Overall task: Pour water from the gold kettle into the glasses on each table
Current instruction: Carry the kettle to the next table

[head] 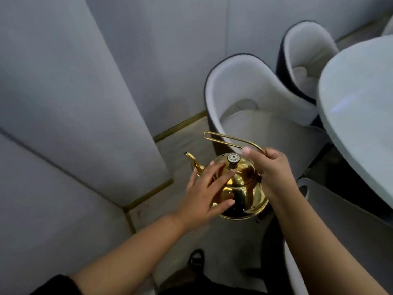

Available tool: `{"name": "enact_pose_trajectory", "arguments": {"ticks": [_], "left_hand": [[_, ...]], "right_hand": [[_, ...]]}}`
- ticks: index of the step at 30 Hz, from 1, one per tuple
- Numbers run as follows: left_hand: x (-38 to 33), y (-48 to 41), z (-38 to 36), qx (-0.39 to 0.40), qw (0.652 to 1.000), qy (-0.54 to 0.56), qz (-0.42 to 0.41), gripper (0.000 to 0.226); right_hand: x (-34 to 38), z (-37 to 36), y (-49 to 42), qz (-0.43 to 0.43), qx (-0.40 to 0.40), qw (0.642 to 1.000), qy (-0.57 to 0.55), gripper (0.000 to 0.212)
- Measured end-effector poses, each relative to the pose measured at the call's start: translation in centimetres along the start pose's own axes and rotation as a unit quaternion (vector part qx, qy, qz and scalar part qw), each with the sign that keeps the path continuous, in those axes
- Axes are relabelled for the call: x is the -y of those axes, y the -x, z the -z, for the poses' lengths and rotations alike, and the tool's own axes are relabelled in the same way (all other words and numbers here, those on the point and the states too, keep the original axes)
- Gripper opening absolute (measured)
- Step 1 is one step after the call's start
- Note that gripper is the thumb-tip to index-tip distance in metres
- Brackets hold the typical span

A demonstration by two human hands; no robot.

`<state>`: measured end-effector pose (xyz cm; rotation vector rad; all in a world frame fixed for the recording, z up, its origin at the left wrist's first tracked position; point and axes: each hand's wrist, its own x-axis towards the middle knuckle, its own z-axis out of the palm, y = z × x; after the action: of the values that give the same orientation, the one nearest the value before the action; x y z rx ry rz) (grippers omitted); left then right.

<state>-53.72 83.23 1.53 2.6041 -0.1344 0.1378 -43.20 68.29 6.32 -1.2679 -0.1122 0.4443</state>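
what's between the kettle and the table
In the head view, the right hand on the kettle handle, then a grey chair seat and dark floor before the table edge. No glass shows there.

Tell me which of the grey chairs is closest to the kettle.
The big curved-back chair directly behind the gold kettle; the other full chair sits farther back, beside the table.
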Motion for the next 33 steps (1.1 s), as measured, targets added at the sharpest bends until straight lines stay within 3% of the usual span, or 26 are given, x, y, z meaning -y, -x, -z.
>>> {"name": "enact_pose_trajectory", "arguments": {"ticks": [5, 15, 17, 20, 27, 33], "left_hand": [[2.6, -7.1, 0.8, 0.072, 0.993, 0.019, -0.097, 0.062], [1.3, -20.5, -2.7, 0.151, 0.960, 0.067, -0.225, 0.060], [0.4, -22.7, -3.5, 0.162, 0.953, 0.076, -0.243, 0.060], [-1.1, -26.0, -4.5, 0.188, 0.940, 0.086, -0.273, 0.062], [-4.1, -33.8, -6.9, 0.256, 0.889, 0.073, -0.373, 0.064], [-8.2, -40.7, -9.7, 0.306, 0.829, 0.063, -0.463, 0.060]], "right_hand": [[0.5, 1.5, -3.7, 0.053, -0.107, 0.992, -0.031, 0.088], [3.6, 8.5, -8.8, 0.099, -0.251, 0.963, -0.016, 0.087], [4.6, 10.0, -9.3, 0.095, -0.269, 0.958, -0.018, 0.076], [5.8, 12.1, -10.1, 0.105, -0.312, 0.944, -0.012, 0.039], [8.4, 16.0, -11.8, 0.155, -0.427, 0.889, -0.059, 0.037], [9.9, 19.7, -12.5, 0.187, -0.532, 0.820, -0.097, 0.044]]}}
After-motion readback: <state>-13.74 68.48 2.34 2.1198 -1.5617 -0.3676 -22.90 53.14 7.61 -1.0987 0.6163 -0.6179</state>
